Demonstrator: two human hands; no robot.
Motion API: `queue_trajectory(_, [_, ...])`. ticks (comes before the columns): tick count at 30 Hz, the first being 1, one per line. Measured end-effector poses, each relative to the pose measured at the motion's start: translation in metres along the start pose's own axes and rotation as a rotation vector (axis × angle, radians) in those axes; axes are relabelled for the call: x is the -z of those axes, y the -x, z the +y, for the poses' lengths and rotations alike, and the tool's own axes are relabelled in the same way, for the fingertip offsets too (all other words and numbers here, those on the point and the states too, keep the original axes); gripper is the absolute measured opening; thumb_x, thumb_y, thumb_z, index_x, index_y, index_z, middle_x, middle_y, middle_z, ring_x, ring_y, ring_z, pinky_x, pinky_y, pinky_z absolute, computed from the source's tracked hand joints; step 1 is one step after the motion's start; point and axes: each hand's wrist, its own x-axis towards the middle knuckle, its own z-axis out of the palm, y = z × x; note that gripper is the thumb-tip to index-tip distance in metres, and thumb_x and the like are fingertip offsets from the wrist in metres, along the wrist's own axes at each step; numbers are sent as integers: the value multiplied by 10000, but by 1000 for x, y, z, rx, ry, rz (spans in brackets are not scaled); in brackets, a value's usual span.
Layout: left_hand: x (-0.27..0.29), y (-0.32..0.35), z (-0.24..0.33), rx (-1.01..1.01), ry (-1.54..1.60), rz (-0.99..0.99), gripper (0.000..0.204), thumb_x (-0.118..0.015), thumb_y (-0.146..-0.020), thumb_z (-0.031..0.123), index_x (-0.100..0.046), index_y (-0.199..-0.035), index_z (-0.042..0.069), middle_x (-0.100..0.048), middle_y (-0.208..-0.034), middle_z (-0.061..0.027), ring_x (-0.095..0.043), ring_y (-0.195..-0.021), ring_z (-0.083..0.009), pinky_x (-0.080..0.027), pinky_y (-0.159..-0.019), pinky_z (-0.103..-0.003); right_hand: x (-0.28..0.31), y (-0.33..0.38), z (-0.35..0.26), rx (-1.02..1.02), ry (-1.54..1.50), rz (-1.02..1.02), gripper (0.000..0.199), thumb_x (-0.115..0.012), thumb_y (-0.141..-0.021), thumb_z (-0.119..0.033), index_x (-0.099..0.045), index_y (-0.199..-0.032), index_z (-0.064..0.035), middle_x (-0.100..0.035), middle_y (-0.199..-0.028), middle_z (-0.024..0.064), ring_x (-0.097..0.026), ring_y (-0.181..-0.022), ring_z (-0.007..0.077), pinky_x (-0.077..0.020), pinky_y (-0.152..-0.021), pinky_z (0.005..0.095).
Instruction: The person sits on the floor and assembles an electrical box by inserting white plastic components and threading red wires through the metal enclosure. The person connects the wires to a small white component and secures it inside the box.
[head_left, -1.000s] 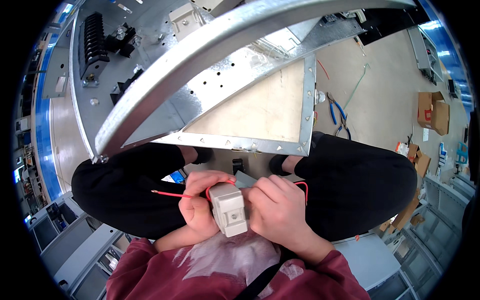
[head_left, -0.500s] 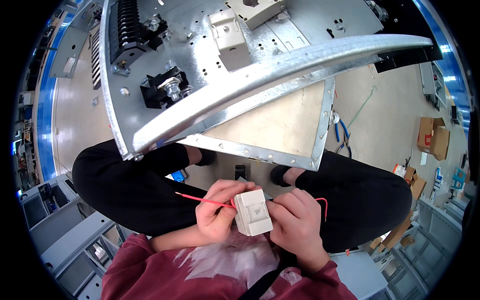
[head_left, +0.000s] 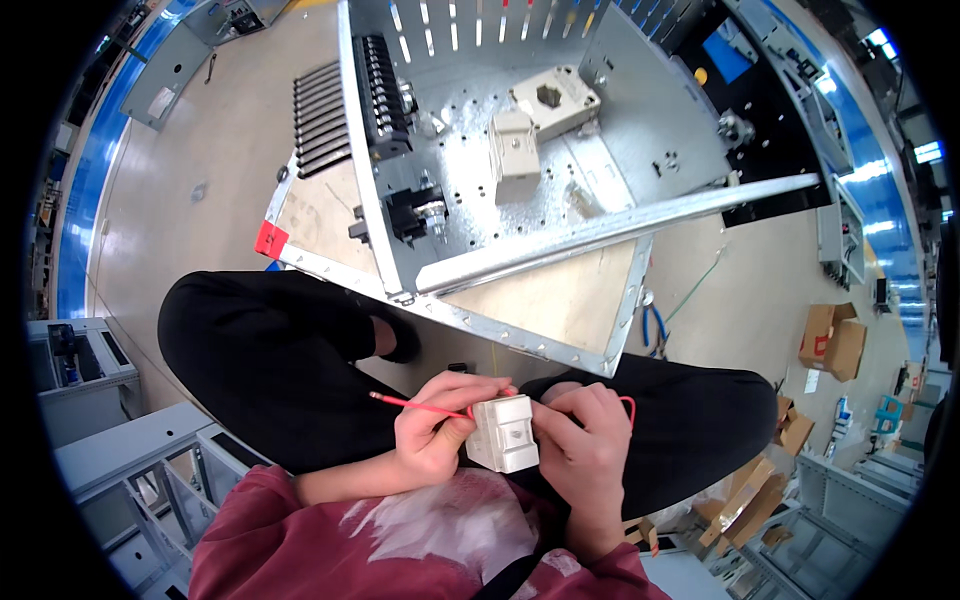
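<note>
**A:** What am I looking at down by the lap?

**B:** I'm watching both hands meeting over the crossed legs in black trousers (head_left: 270, 370). The left hand (head_left: 432, 440) is curling around the left side of a small white switch block (head_left: 503, 434), fingers wrapping it, thumb pressing on its face. The right hand (head_left: 582, 450) is closing against the block's right side, fingertips bunching at its upper edge.

**A:** And the wire?

**B:** A thin red wire (head_left: 415, 404) is running out leftward past the left hand's knuckles, its long axis lying nearly level, free end pointing away from the block. A red loop is also showing just beyond the right hand. I'm judging the left fingers are pinching the wire near the block, though I cannot tell exactly where it enters.

**A:** Which hand is nearer the free end?

**B:** The left one, clearly; the right is sitting on the far side of the block.

**A:** Anything ahead of the hands?

**B:** A metal enclosure (head_left: 640, 110) is lying open beyond the knees, with two pale blocks (head_left: 515, 150) mounted inside.
</note>
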Motion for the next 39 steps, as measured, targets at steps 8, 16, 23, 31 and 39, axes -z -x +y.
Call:
queue_trajectory(8, [5,-11,23,-148,42,40,289,-555,-1060,30,-645,-1311,-81,-649,-1290,-259,-709,-1184,-379,-566,-1038,-457,25,-20,-23,12,-150,-111,279,-789,-815,-35,-789,-1091,-79,-671,-881,54,-639,-799,263,-502,-723,382])
queue_trajectory(16, [15,-42,90,-492,34,-119,302,-596,-1016,18,-681,-1301,-33,-688,-1338,-233,-665,-1252,-399,-540,-1058,-471,106,-78,-71,-92,-679,-848,695,-506,-1092,-197,-177,-1682,-36,-602,-1445,229,-625,-1292,341,-492,-1080,401])
queue_trajectory(23, [50,-90,167,-612,-239,-133,359,-650,-939,-12,-713,-1289,36,-735,-1343,-120,-612,-1292,-339,-425,-1125,-427,142,-151,-142,-120,-433,-906,955,-835,-913,-363,-301,-1657,-91,-623,-1291,132,-629,-1097,226,-542,-934,352])
queue_trajectory(31, [59,-208,213,-387,-402,-91,245,-773,-916,78,-784,-1159,102,-752,-1202,-46,-614,-1170,-208,-468,-1047,-370,167,-260,-105,-78,-487,-677,426,-702,-1032,-343,-637,-1326,-41,-694,-1036,29,-613,-762,61,-512,-640,248])
queue_trajectory(39, [111,-267,170,-129,-142,86,179,-638,-1072,165,-694,-1103,-2,-724,-1030,-55,-678,-982,-127,-524,-925,-292,166,-372,-51,-211,-104,-802,527,-704,-984,-504,-713,-1271,-62,-696,-839,25,-595,-626,93,-466,-594,249])
